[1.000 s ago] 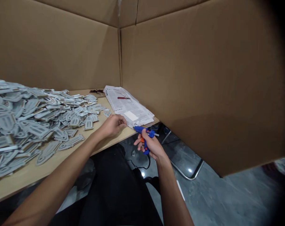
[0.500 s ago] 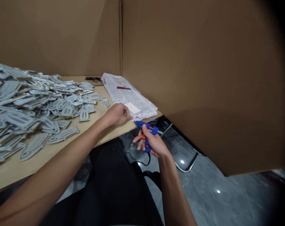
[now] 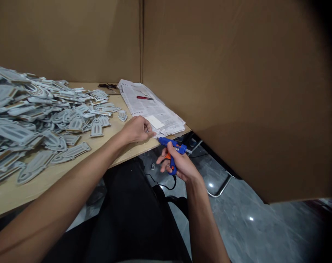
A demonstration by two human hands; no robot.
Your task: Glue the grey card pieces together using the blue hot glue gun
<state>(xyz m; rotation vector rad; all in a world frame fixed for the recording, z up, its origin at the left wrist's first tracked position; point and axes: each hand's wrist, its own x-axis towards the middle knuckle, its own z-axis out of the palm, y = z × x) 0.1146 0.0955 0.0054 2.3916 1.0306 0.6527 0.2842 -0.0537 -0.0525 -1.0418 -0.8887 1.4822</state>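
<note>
In my right hand (image 3: pixel 179 162) is a blue hot glue gun (image 3: pixel 170 144) with an orange trigger, its nozzle pointing left at the table edge. A clear glue stick sticks out of its back end. My left hand (image 3: pixel 140 129) is closed, thumb and finger pinched together close to the nozzle tip. Whatever lies between those fingertips is too small and hidden to name. Beside the left hand, a white card (image 3: pixel 155 122) rests on stacked newspaper sheets (image 3: pixel 168 115). A red pen-like tool (image 3: pixel 144 98) lies farther back on the paper.
A large heap of grey-white, pointed flat pieces (image 3: pixel 45 109) covers the left of the wooden table (image 3: pixel 122 157). Dark strands (image 3: pixel 108 86) lie at the back. Cardboard walls (image 3: pixel 223 91) stand behind and to the right. The gun's cord (image 3: pixel 170 188) hangs below the table edge.
The view has shifted slightly, so the table appears a little higher. Both hands keep nearly the same pose, with the glue gun still held by the left fingertips.
</note>
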